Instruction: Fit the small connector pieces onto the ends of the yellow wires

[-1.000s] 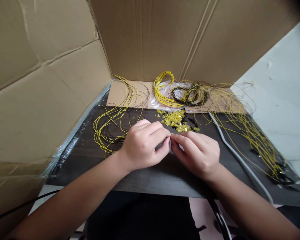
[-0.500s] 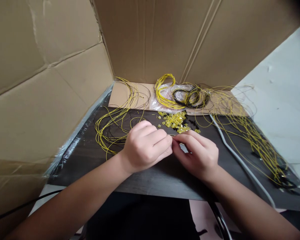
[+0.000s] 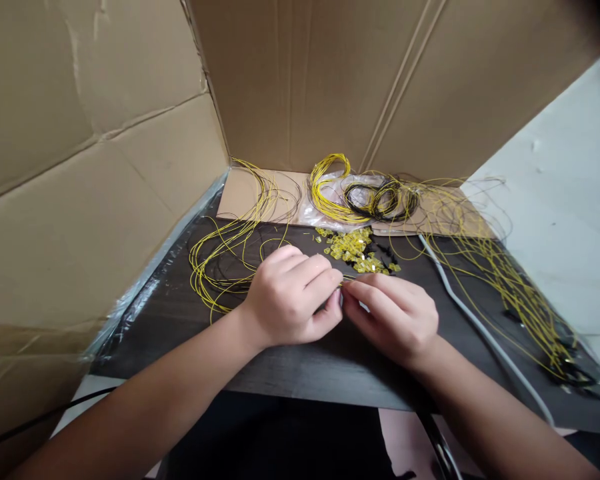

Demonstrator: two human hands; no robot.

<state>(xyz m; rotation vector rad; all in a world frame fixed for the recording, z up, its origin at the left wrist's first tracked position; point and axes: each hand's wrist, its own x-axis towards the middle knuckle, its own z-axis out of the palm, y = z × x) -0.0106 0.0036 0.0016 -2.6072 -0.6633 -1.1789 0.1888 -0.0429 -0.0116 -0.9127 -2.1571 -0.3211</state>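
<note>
My left hand [image 3: 294, 298] and my right hand [image 3: 394, 315] meet fingertip to fingertip low over the dark table. Both are closed in a pinch. A thin yellow wire [image 3: 347, 279] shows between the fingertips; its end is hidden by the fingers. Loose yellow and black wires [image 3: 200, 270] loop away to the left, passing behind my left hand. Just beyond the hands lies a pile of small clear-yellow plastic pieces [image 3: 351, 245], with small black pieces [image 3: 387, 253] at its right side.
Coiled yellow wire [image 3: 316, 200] and black wire [image 3: 350, 195] lie on a plastic bag at the back. A tangle of yellow wires [image 3: 520, 287] with black ends spreads on the right. A white cable [image 3: 460, 303] crosses the table [image 3: 300, 373]. Cardboard walls [image 3: 250, 87] stand behind and left.
The left thumb now shows below the fingers, and a small gap has opened under the left fingers. Both hands stay in nearly the same place. The view has shifted slightly.
</note>
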